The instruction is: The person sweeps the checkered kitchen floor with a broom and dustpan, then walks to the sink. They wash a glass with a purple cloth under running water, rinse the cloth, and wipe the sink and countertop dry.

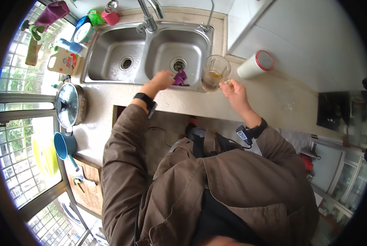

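Observation:
My right hand (pixel 236 91) grips the handle of a clear glass mug (pixel 215 69) at the right rim of the sink. A small amount of amber-brown liquid shows inside the mug. My left hand (pixel 162 80) is over the front edge of the right bowl of a stainless steel double sink (pixel 145 58). Its fingertips meet a bunched purple cloth (pixel 180 78); the undersides of the fingers are hidden, so a grip on the cloth cannot be made out. Behind the bowls stands a chrome faucet (pixel 149 21).
A white canister with a red-rimmed lid (pixel 255 65) stands right of the mug. Along the left counter are a white jug (pixel 63 61), a lidded pot (pixel 69 104), a blue saucepan (pixel 66 146) and a wooden cutting board (pixel 89 187) with a knife (pixel 86 180).

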A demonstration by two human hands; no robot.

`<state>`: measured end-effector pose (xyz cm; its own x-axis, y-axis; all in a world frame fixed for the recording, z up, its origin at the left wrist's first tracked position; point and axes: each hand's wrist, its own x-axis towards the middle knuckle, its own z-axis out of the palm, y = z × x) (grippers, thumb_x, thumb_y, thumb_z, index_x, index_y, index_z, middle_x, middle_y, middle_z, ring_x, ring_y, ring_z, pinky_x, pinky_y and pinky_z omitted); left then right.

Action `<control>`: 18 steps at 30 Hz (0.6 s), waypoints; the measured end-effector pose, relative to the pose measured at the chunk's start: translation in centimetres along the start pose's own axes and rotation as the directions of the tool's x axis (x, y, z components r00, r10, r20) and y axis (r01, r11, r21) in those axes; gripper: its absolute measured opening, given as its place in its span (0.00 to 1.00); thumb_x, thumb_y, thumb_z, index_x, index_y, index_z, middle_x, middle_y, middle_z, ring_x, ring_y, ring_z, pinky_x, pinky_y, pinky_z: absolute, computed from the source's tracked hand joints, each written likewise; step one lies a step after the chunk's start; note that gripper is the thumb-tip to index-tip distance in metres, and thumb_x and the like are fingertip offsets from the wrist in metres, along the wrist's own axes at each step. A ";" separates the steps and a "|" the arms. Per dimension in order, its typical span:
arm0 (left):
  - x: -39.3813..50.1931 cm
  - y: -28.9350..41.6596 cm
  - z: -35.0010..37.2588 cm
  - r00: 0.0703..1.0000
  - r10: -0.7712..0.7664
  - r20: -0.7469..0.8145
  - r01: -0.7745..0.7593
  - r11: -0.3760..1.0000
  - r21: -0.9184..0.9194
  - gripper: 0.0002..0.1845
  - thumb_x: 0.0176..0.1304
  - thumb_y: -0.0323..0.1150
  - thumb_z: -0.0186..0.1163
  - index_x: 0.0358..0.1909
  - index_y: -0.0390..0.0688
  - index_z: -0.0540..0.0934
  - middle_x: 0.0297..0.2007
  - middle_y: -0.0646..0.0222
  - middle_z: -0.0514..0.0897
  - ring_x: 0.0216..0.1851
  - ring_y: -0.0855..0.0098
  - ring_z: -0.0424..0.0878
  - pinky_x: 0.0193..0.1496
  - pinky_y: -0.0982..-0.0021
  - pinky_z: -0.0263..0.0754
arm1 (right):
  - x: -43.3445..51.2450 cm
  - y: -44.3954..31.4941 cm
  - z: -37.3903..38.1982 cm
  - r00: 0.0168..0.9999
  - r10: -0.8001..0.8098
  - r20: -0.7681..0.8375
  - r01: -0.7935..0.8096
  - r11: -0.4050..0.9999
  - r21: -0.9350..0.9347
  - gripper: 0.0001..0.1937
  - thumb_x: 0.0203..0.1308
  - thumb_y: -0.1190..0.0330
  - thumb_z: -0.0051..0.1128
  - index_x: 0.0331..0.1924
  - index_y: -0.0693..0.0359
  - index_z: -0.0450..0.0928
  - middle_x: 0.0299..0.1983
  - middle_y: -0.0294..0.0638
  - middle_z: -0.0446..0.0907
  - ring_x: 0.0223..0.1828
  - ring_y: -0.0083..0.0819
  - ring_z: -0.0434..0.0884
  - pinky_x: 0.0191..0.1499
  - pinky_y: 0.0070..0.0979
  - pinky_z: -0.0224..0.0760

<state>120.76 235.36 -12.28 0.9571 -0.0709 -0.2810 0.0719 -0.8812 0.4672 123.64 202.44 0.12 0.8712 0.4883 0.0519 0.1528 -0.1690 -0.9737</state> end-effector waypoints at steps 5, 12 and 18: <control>3.3 -1.4 1.7 0.958 -0.126 0.258 0.121 0.992 0.036 0.24 0.59 0.43 0.58 0.56 0.45 0.78 0.54 0.53 0.79 0.58 0.49 0.73 0.63 0.57 0.66 | 4.4 0.4 2.2 1.000 -0.016 0.016 0.018 0.991 -0.131 0.19 0.63 0.65 0.61 0.22 0.63 0.65 0.17 0.32 0.62 0.23 0.18 0.60 0.25 0.23 0.59; 8.0 -2.1 5.2 0.836 0.033 0.548 -0.033 0.999 -0.011 0.38 0.59 0.43 0.60 0.72 0.55 0.58 0.66 0.58 0.68 0.67 0.51 0.63 0.66 0.55 0.62 | 8.3 0.2 2.4 0.993 0.116 0.023 -0.101 0.933 -0.346 0.18 0.62 0.63 0.61 0.22 0.64 0.67 0.16 0.35 0.64 0.21 0.20 0.61 0.24 0.25 0.59; 10.5 -2.6 5.2 0.684 0.123 0.719 -0.281 0.954 0.103 0.24 0.56 0.33 0.62 0.56 0.41 0.73 0.43 0.52 0.83 0.45 0.51 0.82 0.41 0.55 0.75 | 12.4 -0.4 3.8 0.960 0.279 -0.017 -0.218 0.712 -0.668 0.17 0.56 0.60 0.62 0.23 0.66 0.74 0.19 0.51 0.76 0.20 0.43 0.76 0.26 0.36 0.68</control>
<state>129.19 234.48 -20.78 0.4620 -0.4931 -0.7371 -0.2289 -0.8693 0.4381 132.59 211.79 0.28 0.8869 0.4074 -0.2178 0.2301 -0.7984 -0.5564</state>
